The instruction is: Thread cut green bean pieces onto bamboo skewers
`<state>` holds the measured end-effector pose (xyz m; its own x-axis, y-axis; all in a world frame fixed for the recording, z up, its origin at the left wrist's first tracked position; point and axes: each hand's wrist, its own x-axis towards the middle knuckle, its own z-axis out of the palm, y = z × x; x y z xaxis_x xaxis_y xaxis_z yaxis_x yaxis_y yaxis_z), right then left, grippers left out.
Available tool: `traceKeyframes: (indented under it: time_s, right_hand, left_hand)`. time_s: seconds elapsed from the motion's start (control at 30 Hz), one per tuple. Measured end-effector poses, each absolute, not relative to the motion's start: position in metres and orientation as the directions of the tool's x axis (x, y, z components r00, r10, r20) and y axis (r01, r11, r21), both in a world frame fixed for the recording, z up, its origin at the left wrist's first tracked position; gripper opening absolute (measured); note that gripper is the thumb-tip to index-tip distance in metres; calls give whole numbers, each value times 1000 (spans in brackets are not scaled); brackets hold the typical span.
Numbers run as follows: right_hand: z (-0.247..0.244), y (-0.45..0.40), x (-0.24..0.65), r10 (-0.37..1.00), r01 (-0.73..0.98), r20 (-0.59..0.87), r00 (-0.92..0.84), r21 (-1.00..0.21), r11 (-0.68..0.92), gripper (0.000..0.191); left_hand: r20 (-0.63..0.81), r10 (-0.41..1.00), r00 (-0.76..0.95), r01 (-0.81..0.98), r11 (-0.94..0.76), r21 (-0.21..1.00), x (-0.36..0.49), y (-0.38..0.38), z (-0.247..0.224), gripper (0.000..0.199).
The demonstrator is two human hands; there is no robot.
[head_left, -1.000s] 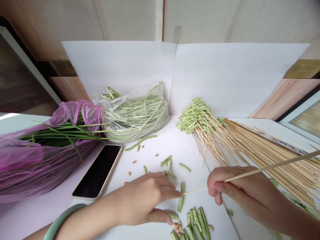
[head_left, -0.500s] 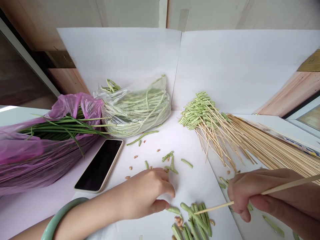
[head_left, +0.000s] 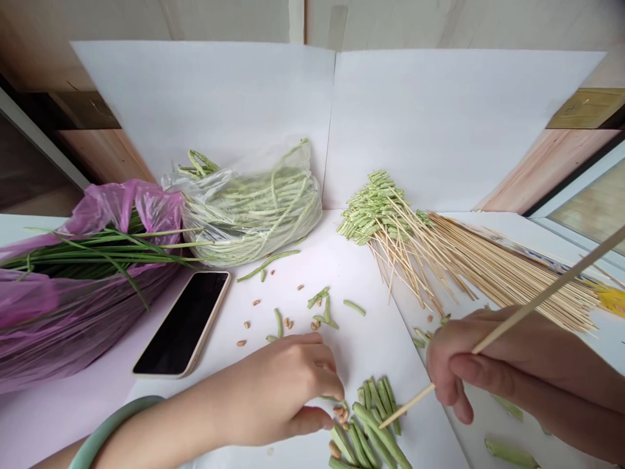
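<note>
My right hand [head_left: 498,371] is closed around a bamboo skewer [head_left: 547,293], whose tip points down-left at the pile of cut green bean pieces [head_left: 378,433]. The tip appears to touch or overlap one piece; I cannot tell which. My left hand [head_left: 297,391], with a green bangle [head_left: 110,430] on its wrist, hovers low at the pile's left side. Its fingers are bent, thumb and forefinger apart, with the thumb tip by a bean piece. Several loose brown bean seeds [head_left: 340,413] lie between this hand and the pile.
At the back right, skewered beans [head_left: 371,202] are stacked beside a bundle of bare skewers [head_left: 517,273]. A clear bag of long beans [head_left: 258,208], a purple bag [head_left: 92,326] of green stalks and a phone [head_left: 180,326] are on the left. Bean scraps [head_left: 326,309] are scattered mid-table.
The view has shifted slightly. My left thumb has come nearer the bean pile. My right hand has tilted the skewer more steeply, its tip still by the pile.
</note>
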<state>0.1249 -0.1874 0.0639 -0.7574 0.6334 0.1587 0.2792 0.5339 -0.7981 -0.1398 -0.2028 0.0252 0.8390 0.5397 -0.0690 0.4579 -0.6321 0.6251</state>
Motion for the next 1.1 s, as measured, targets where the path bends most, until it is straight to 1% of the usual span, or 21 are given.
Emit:
traceKeyframes:
  time_s: [0.27,0.4,0.57,0.7,0.9,1.0,1.1]
  right_hand:
    - [49,-207,139,786,349,168,-595,-827,440,37]
    - [35,-223,148,828,282,210,-520,-873,399,38]
    - [20,-234,150,876,180,292,-384,-907,381,29]
    - [18,-236,148,860,155,335,-384,-895,418,25]
    - [18,-244,148,871,184,321,-371,-895,408,28]
    - [19,-249,148,898,229,297,-325,-896,380,31]
    - [22,-253,147,891,308,287,-352,-863,400,35]
  left_hand:
    - [-68,600,797,477,-557,680,-127,-207,15,16]
    - [-88,598,797,472,-523,710,-120,-206,9,17]
    - [-61,598,799,441,-514,735,-114,-205,-4,20]
    - [-42,623,781,449,-512,732,-112,-208,-9,23]
    - [-33,632,774,435,-493,754,-107,-210,-12,16]
    - [-37,642,766,441,-483,757,-106,-209,-13,14]
    - [-43,649,759,451,-478,753,-106,-209,-14,15]
